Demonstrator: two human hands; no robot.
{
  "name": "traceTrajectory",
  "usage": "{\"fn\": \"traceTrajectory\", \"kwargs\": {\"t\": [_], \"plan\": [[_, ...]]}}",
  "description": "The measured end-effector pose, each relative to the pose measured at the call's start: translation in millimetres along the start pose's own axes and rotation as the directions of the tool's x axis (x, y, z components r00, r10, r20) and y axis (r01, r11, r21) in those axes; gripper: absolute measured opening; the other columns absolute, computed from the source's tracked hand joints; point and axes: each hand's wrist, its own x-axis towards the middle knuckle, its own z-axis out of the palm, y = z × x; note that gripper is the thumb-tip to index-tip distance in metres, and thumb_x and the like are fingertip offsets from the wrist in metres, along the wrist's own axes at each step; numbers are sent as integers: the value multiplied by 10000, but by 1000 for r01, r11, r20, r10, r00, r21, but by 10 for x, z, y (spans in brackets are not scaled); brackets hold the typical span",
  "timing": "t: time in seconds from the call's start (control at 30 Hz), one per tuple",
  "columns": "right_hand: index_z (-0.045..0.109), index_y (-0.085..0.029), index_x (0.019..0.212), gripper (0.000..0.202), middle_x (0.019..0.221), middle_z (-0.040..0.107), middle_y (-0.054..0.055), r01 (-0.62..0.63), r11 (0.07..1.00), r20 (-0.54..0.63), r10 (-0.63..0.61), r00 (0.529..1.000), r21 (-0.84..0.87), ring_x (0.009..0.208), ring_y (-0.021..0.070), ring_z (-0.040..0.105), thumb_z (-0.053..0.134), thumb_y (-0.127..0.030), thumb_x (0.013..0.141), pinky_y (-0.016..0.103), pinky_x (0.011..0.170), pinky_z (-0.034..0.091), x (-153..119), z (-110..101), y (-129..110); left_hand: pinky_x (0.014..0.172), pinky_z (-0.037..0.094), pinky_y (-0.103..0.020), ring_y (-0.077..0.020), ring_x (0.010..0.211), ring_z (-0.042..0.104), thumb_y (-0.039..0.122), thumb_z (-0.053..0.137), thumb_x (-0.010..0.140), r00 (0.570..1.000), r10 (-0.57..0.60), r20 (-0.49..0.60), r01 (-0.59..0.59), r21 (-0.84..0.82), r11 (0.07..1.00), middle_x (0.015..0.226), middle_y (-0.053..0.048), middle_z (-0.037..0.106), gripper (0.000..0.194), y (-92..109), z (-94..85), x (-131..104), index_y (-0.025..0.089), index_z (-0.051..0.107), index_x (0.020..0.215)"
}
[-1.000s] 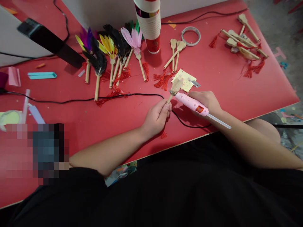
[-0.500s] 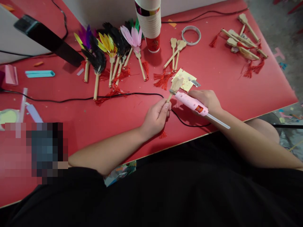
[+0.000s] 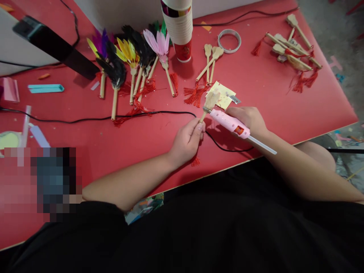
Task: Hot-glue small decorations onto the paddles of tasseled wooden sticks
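My left hand (image 3: pixel 188 141) is closed round the handle of a small wooden paddle (image 3: pixel 212 99), whose broad head points away from me. A red tassel (image 3: pixel 195 162) shows just below that hand. In my right hand (image 3: pixel 250 119) is a pink glue gun (image 3: pixel 229 122), its metal nozzle at the neck of the paddle and a clear glue stick (image 3: pixel 263 145) poking out of its back end. Most of the right fingers are hidden behind the gun. Beyond the paddle head lies a pale yellow paper pad (image 3: pixel 224 93) with a metal blade (image 3: pixel 234 99) on it.
Feather-topped sticks (image 3: pixel 132 57) lie at the back left, beside stacked paper cups (image 3: pixel 182 34). Wooden paddles (image 3: pixel 214 57) and a tape roll (image 3: pixel 229 41) are behind the pad; more tasselled paddles (image 3: pixel 295 49) are piled right. A black cable (image 3: pixel 159 112) crosses the red table (image 3: pixel 136 140).
The view has shifted very slightly. Both hands, the paddle and the glue gun keep nearly the same position, with the nozzle still at the paddle's neck.
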Motion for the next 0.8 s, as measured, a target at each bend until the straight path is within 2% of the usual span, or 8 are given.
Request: {"fn": "traceTrajectory", "kwargs": {"t": [0.17, 0.27, 0.33, 0.47, 0.57, 0.7, 0.8], "plan": [[556, -267, 902, 232, 744, 526, 22, -15, 1000, 50, 15, 999, -2, 694, 204, 397, 735, -400, 968, 375, 699, 262, -8, -61, -43, 694, 449, -345, -164, 677, 550, 682, 503, 1275, 1000, -9, 3, 9, -13, 1000, 788, 7, 636, 524, 3, 1, 7, 258, 603, 983], [417, -285, 860, 270, 735, 478, 8, 32, 997, 53, -36, 998, 64, 696, 194, 376, 681, -282, 914, 383, 729, 285, -24, -22, 12, 709, 453, -346, -166, 698, 555, 677, 505, 1277, 1000, -2, 28, 3, -12, 1000, 803, 3, 638, 522, 13, -2, -7, 256, 605, 985], [376, -292, 837, 275, 720, 433, -4, 87, 988, 24, -91, 996, 130, 680, 190, 365, 646, -287, 892, 385, 741, 302, -42, 40, 79, 714, 450, -345, -169, 714, 556, 674, 509, 1279, 999, 4, 47, -3, -25, 1000, 807, 5, 626, 511, 12, 0, -20, 255, 611, 1005], [450, -299, 801, 204, 674, 390, -17, 197, 951, -93, -180, 979, 240, 631, 196, 371, 615, -400, 868, 390, 726, 315, -95, 135, 187, 671, 428, -331, -167, 696, 518, 714, 526, 1264, 997, -37, 68, 47, -140, 989, 783, 22, 559, 521, -17, 22, -24, 257, 614, 1029], [458, -304, 771, 235, 669, 401, -19, 251, 935, -144, -221, 965, 250, 622, 188, 365, 644, -390, 888, 397, 719, 321, -154, 109, 198, 620, 395, -311, -154, 657, 454, 766, 590, 1226, 994, -92, 52, 102, -238, 966, 762, 44, 498, 545, -34, 38, -6, 259, 608, 1027], [451, -310, 731, 295, 636, 401, -25, 225, 940, -217, -171, 961, 256, 603, 175, 365, 660, -355, 934, 408, 703, 332, -211, 34, 177, 595, 369, -302, -142, 627, 402, 797, 635, 1196, 994, -97, 47, 106, -273, 956, 738, 61, 455, 569, -23, 40, 8, 256, 611, 1023], [428, -301, 705, 358, 608, 389, -38, 233, 935, -274, -159, 949, 266, 570, 149, 348, 681, -359, 953, 390, 660, 316, -193, 69, 211, 591, 351, -297, -132, 613, 373, 770, 631, 1212, 995, -80, 57, 94, -300, 949, 724, 73, 434, 549, -16, 33, 7, 249, 617, 1037]]}}
